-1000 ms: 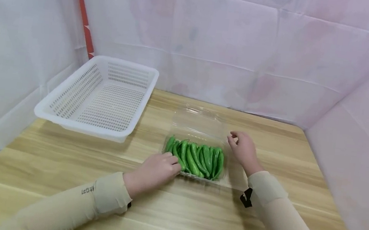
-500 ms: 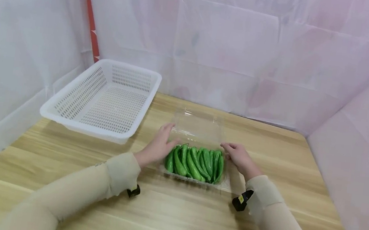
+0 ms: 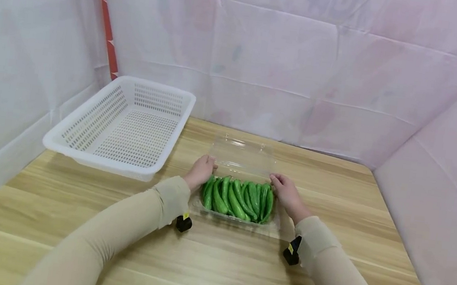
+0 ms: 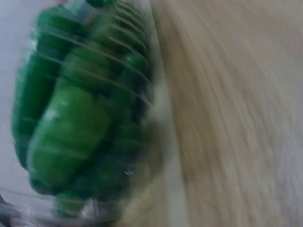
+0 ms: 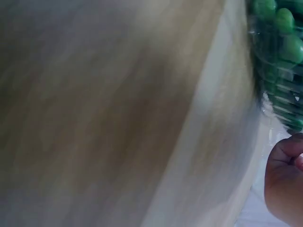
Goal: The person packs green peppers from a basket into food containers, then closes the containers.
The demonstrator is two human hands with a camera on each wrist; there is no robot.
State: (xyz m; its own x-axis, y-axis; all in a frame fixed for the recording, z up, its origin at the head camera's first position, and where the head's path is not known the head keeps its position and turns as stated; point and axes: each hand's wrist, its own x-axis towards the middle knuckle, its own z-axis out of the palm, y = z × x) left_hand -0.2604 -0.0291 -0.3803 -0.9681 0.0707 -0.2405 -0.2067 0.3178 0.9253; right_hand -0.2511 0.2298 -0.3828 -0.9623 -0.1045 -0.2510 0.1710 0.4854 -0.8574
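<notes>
Container: a clear plastic clamshell box [image 3: 236,212] is set on the wooden worktop [image 3: 213,264], near the middle; its transparent lid [image 3: 242,156] is folded back on the far side.
Contents: green chili peppers [image 3: 238,198] are packed side by side in the box base; they are seen blurred through the ribbed wall in both wrist views.
Left hand [image 3: 200,171]: placed at the far left corner of the box, fingers curled against the rim where the lid joins. A firm grip cannot be confirmed.
Right hand [image 3: 285,194]: placed at the far right corner, fingers curled at the rim; a firm grip likewise cannot be confirmed.
Basket: a white perforated basket [image 3: 83,143] is noted at the rear left of the worktop, apart from the box.
</notes>
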